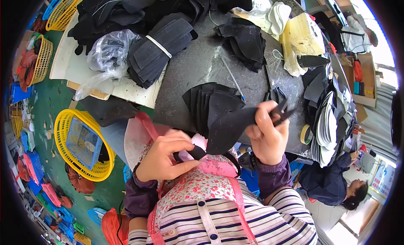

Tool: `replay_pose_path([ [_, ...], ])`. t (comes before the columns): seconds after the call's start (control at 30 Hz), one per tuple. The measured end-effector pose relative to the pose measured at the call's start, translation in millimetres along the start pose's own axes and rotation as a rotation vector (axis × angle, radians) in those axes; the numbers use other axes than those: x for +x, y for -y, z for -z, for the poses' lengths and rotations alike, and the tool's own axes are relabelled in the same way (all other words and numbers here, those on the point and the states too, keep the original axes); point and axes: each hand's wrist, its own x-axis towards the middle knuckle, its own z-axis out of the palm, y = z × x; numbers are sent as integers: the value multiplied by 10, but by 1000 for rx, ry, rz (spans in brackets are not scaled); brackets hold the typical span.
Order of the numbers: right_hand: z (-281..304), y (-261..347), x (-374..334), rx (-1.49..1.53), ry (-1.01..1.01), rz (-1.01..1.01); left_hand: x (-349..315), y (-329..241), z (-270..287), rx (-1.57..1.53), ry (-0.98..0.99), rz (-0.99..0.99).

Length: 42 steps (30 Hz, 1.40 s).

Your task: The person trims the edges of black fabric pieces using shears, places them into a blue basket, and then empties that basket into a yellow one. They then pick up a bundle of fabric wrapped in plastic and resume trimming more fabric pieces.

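Observation:
My left hand [165, 157] is closed, pinching the folded end of a small black strip [196, 152] in front of my apron. My right hand [270, 137] is curled at the right end of a black cut piece [229, 129], its fingers overlapping the piece. A dark pointed thing [287, 112] sticks out beyond those fingers, too blurred to name surely. Behind the black piece, a fanned stack of black cut pieces [198, 104] lies at the table's near edge. Just beyond my right hand are scissors [275, 94], partly hidden.
A pen [232, 78] lies on the grey table [189, 70]. Around it are a banded black bundle [158, 51], another black stack [244, 40], a yellow foam block [304, 34] and a tape roll [305, 134]. A yellow basket [61, 118] stands left; a person [328, 182] is at right.

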Motion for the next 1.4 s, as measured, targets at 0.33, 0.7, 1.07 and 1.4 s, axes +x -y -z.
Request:
replay_pose_path([
  [0.33,268,-490,313,-892,-213,330,-12,104,-357,-56,-303,192],
  [0.7,165,-279,-420,-651,450,-322,-27,25,-529,-322,-406,311],
  [1.07,120,-544,-461,-512,342,-270,-84,-17,-634,-534,-420,374],
  [1.4,59,-498,-371,-711,325,155,-79,2,-631,-573,-412,345],
])
